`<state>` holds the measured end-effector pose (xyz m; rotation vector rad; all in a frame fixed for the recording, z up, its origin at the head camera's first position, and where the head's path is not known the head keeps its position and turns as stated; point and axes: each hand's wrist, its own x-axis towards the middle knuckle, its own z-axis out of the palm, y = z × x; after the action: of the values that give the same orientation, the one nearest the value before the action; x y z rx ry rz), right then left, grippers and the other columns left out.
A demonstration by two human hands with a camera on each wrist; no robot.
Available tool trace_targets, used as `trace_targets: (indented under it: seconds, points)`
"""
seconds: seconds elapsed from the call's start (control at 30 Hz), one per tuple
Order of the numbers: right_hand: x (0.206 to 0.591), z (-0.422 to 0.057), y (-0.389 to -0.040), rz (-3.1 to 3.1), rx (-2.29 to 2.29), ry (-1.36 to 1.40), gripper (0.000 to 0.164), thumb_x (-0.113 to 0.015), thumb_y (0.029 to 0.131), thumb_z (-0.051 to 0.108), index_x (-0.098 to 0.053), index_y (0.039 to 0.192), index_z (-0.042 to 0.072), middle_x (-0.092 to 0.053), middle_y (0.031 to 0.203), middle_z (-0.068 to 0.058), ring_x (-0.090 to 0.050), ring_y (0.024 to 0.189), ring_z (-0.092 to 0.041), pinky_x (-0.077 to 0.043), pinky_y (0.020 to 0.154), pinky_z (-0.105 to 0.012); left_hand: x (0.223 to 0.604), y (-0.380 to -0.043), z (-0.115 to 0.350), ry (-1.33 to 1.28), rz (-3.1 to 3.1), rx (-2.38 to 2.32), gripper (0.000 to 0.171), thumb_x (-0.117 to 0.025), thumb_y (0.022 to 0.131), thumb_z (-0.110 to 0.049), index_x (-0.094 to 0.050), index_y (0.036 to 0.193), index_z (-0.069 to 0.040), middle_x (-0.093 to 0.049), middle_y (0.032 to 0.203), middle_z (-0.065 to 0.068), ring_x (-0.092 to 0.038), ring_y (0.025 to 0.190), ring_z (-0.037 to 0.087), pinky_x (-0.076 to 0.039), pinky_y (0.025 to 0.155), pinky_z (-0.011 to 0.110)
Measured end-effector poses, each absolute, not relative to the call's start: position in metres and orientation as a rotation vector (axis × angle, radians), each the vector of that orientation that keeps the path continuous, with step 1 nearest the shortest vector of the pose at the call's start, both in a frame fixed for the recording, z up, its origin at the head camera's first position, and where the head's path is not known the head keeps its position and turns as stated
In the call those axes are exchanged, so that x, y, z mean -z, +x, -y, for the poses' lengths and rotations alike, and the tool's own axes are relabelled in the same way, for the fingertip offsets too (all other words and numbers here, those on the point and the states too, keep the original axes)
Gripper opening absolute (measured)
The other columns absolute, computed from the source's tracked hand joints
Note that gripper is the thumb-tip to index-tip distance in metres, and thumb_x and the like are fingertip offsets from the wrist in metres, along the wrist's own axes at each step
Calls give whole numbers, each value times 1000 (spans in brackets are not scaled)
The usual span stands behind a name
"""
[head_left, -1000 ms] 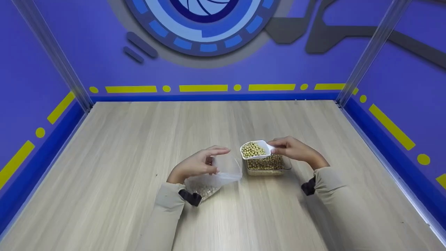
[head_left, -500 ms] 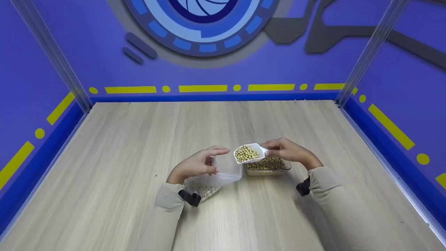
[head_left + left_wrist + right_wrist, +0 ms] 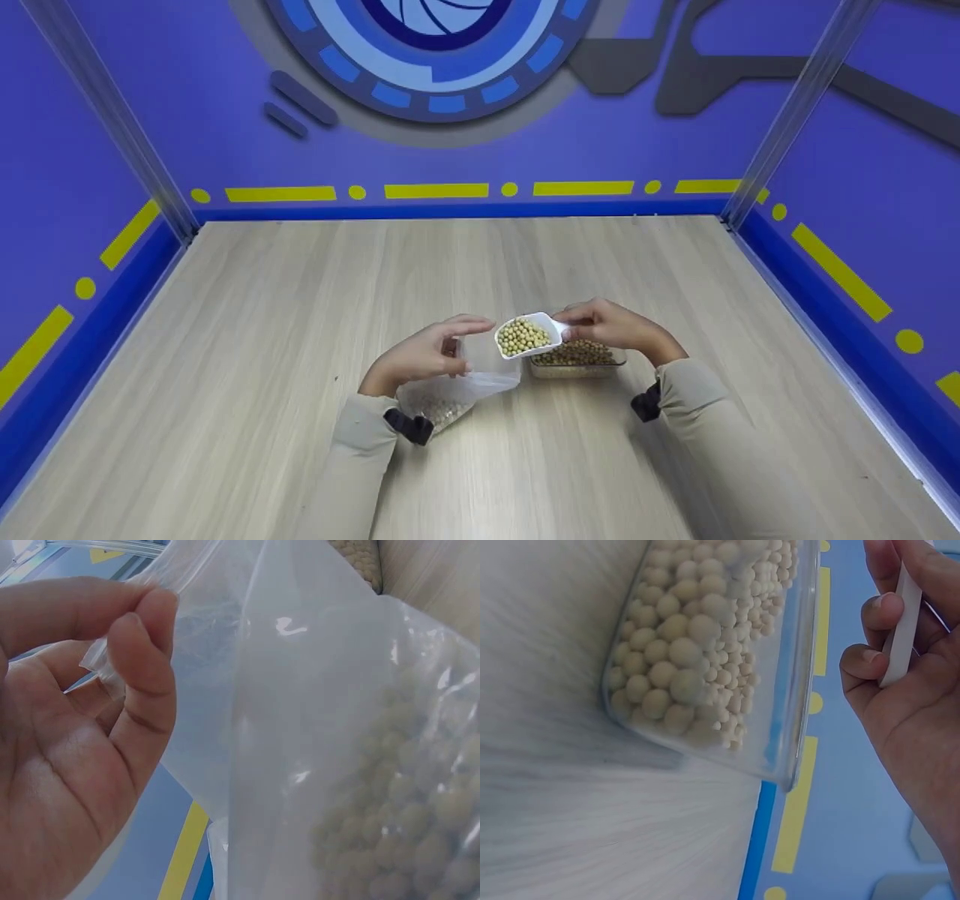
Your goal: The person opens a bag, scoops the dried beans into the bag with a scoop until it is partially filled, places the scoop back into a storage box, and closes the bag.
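Observation:
My right hand point(image 3: 622, 327) grips the handle of a white scoop point(image 3: 553, 328) heaped with round pale-yellow beans point(image 3: 521, 337). The scoop hangs in the air between the bag's mouth and a clear rectangular container point(image 3: 577, 371) of the same beans. In the right wrist view, fingers curl round the scoop handle point(image 3: 904, 630). My left hand point(image 3: 424, 352) pinches the upper edge of a clear plastic zip bag point(image 3: 277, 682) between thumb and fingers, holding its mouth apart. Beans point(image 3: 405, 817) lie in the bottom of the bag, which slants on the table.
The wood-grain table point(image 3: 300, 300) is bounded by a blue back wall point(image 3: 420, 165) and side walls with yellow dashes. Black wrist straps point(image 3: 409, 426) sit on both sleeves.
My right hand has carried the full scoop left and slightly towards me, from over the container to beside the bag's mouth. The left hand and bag have stayed put.

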<state>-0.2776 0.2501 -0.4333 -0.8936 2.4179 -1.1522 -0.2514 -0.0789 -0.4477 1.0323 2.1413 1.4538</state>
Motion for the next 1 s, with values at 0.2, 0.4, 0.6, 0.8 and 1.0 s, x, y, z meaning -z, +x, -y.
trace_targets:
  seconds: [0.2,0.4,0.6,0.8,1.0]
  points:
    - [431,-247,-276,-2452,1099,-918,31,-60,90,6,-67,120,0,-65,123,-18,-59,114,-29,-47,93,-24,448,-251,78,1040,-2132,-1455,65,-57,80,9,-43,143,-1,-39,148,17,-43,62,4,-42,60,18]
    - [428,-245,-275,-2487,1034,-907,31,-59,89,2,-68,118,0,-68,117,-17,-61,108,-28,-50,89,-30,449,-252,78,1037,-2137,-1443,65,-56,80,9,-45,143,-4,-39,147,16,-44,63,3,-41,60,17]
    - [428,-244,-276,-2490,1005,-912,30,-59,89,3,-68,118,-1,-68,116,-18,-62,109,-30,-51,90,-34,449,-252,78,1040,-2136,-1434,65,-56,80,9,-44,143,-2,-39,147,16,-45,65,3,-42,61,17]
    - [426,-243,-276,-2471,1003,-939,29,-60,89,4,-69,116,0,-70,112,-15,-63,105,-24,-51,87,-29,447,-250,78,1031,-2142,-1423,66,-55,79,9,-44,143,-2,-39,148,17,-43,64,4,-42,61,18]
    - [424,-242,-275,-2461,1002,-948,27,-62,89,7,-70,114,2,-71,111,-13,-64,102,-21,-50,86,-26,447,-250,78,1013,-2162,-1394,67,-54,78,8,-44,143,-4,-39,149,14,-39,62,7,-40,59,19]
